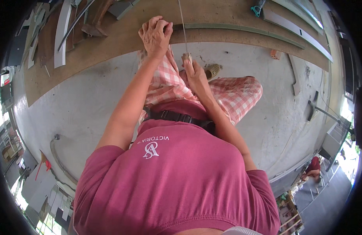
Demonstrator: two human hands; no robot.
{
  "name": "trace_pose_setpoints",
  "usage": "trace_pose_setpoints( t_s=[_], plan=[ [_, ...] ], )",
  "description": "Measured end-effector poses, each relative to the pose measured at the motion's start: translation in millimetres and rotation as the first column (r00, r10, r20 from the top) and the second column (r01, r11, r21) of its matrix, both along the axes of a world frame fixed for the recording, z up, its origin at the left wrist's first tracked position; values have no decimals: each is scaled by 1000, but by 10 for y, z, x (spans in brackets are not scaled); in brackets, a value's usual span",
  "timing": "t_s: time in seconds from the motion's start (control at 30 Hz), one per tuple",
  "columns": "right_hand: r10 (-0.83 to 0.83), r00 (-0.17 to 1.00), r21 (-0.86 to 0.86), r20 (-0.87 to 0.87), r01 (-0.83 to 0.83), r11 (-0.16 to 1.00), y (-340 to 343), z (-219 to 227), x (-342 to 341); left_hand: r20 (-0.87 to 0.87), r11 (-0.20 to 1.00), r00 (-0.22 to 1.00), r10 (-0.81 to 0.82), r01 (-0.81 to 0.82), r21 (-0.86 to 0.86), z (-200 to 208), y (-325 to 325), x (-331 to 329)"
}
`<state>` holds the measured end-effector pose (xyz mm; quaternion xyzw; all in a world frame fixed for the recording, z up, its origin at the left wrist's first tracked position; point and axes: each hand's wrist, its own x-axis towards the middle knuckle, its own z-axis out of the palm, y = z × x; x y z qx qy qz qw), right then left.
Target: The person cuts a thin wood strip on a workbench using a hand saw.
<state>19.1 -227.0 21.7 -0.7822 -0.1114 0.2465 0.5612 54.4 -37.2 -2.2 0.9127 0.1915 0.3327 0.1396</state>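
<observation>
My left hand [155, 37] is at the near edge of the brown workbench [122, 43], its fingers curled over a long narrow grey-green strip [243, 28]. The strip runs off to the right along the bench edge. My right hand [195, 74] is lower and closer to my body, wrapped around the pale handle of a handsaw [182, 23]. Its long thin blade, seen almost edge-on, points away from me and crosses the strip just right of my left hand. Whether the teeth touch the strip I cannot tell.
Left on the bench lie a hammer-like tool [95, 28], a white panel strip [63, 35] and dark rods. A blue-handled tool [257, 8] and a white strip [298, 33] lie at right. A sandal [213, 71] and a reddish block [275, 54] are below the bench.
</observation>
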Motion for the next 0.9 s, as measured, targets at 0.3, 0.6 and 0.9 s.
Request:
trace_pose_setpoints(
  t_s=[0.3, 0.6, 0.9],
  plan=[
    [70, 961, 30, -268, -64, 997, -2, -64, 396, 70, 1000, 997, -16, 15, 15, -33, -26, 51],
    [8, 948, 54, -319, 10, 998, 194, 141, 401, 60, 1000, 998, -8, 7, 17, 27, 0, 28],
    [27, 965, 67, -260, -10, 998, 81, 19, 222, 67, 999, 998, 12, -14, 34, 23, 36, -8]
  ],
)
